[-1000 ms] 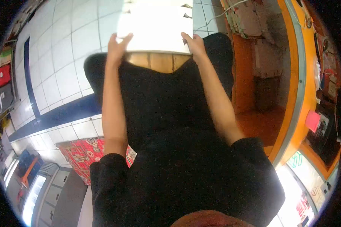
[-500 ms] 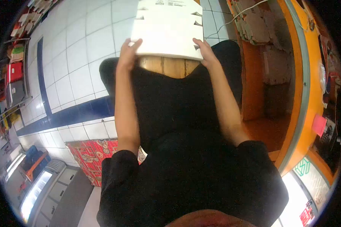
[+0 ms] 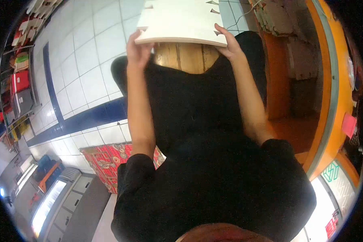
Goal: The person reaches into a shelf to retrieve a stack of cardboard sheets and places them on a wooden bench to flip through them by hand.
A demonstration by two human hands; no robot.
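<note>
A stack of flat white cardboard sheets [image 3: 179,20] with dark notches along both sides is at the top of the view, its far end cut off by the frame. Its layered near edge faces me, above a slatted wooden surface [image 3: 185,58] between my knees. My left hand [image 3: 139,50] grips the near left corner, thumb at the side and fingers partly beneath. At the near right corner my right hand [image 3: 231,45] holds the stack, thumb on top beside a notch and the other fingers mostly hidden underneath.
White floor tiles [image 3: 88,52] with a blue band [image 3: 94,115] lie to the left. An orange-edged wooden cabinet [image 3: 330,80] stands close on the right, with stacked cardboard [image 3: 274,18] inside. A pale cable [image 3: 246,15] runs near the stack. Red patterned material [image 3: 105,161] is behind my left arm.
The stack has moved up in view and its near edge looks raised and tilted, showing more layers. Both hands went with it, and the print on its far end has left the frame.
</note>
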